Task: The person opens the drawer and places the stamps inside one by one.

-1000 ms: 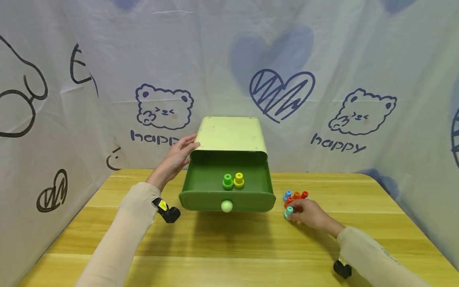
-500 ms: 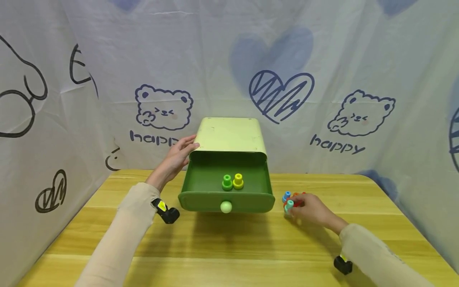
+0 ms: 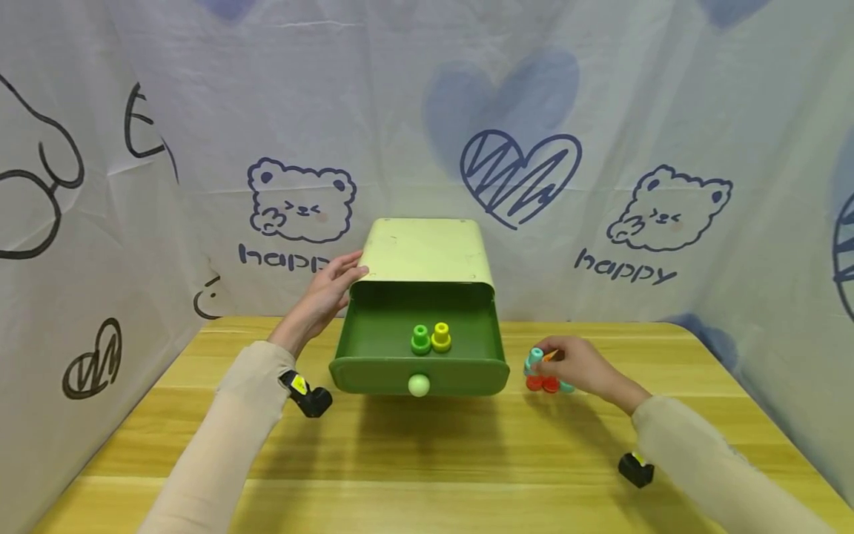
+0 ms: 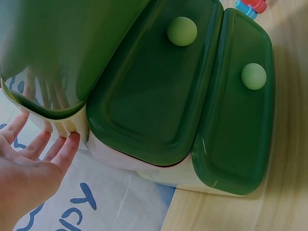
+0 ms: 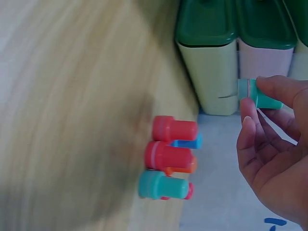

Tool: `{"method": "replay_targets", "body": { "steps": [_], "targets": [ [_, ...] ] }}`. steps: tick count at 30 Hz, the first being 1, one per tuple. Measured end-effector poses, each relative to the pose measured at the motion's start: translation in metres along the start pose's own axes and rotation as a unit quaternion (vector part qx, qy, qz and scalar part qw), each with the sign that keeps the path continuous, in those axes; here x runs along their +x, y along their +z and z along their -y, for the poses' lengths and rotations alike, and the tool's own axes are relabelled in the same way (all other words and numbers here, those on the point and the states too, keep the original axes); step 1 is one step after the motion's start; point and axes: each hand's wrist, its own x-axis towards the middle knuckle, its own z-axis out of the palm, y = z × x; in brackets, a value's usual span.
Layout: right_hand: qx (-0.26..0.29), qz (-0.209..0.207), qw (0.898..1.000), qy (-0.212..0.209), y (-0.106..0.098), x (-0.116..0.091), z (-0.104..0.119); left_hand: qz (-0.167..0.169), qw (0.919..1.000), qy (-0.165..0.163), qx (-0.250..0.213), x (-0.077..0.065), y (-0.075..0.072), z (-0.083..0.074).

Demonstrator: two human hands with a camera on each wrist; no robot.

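A peg (image 5: pixel 263 100) is pinched by the right hand (image 3: pixel 579 365); the cabinet (image 3: pixel 430 251) is touched by the left hand's (image 3: pixel 325 288) extended fingers. Probably light and rigid, the peg is best gripped across its middle.

Soft light from above leaves the head view bright and mostly sharp. Diffuse shadows darken the bench (image 3: pixel 430 460) between left hand (image 3: pixel 327 291) and right hand (image 3: pixel 579 363). Both wrist views look duller and softer; glossy reflections streak the drawer (image 4: pixel 57 53) beside the left hand.
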Motion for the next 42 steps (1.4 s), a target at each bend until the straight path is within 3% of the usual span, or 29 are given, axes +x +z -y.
{"method": "replay_targets", "body": {
  "steps": [23,42],
  "targets": [
    [-0.046,0.021,0.998,-0.042,-0.04,0.005,0.052,-0.002,1.0,0.0,0.003,0.001,-0.002,0.002],
    [-0.062,0.029,0.996,-0.06,-0.054,0.014,0.09,-0.003,1.0,-0.004,0.003,0.001,-0.001,0.003]
  ]
}}
